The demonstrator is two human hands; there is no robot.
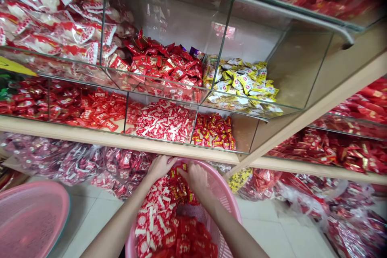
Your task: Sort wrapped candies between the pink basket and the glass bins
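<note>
A pink plastic basket (pixel 231 193) stands below the shelf, close to its wooden front edge. Wrapped candies fill much of it: red-and-white ones (pixel 152 217) on the left, plain red ones (pixel 190 238) nearest me, and red ones with yellow lettering (pixel 178 189) at the far side. My left hand (pixel 161 167) is closed at the basket's far left rim, its fingertips partly hidden. Inside the far right part, my right hand (pixel 197 176) has curled fingers at the yellow-lettered candies, its thumb against them.
Glass-fronted shelf bins hold red candies (pixel 169 64), yellow-and-white candies (pixel 244 82) and yellow-lettered red candies (pixel 214 131). A second pink basket (pixel 33 213) stands at the left on the tiled floor. Plastic bags of candy (pixel 350 217) lie under the shelf. A slanting wooden divider (pixel 332 100) is at right.
</note>
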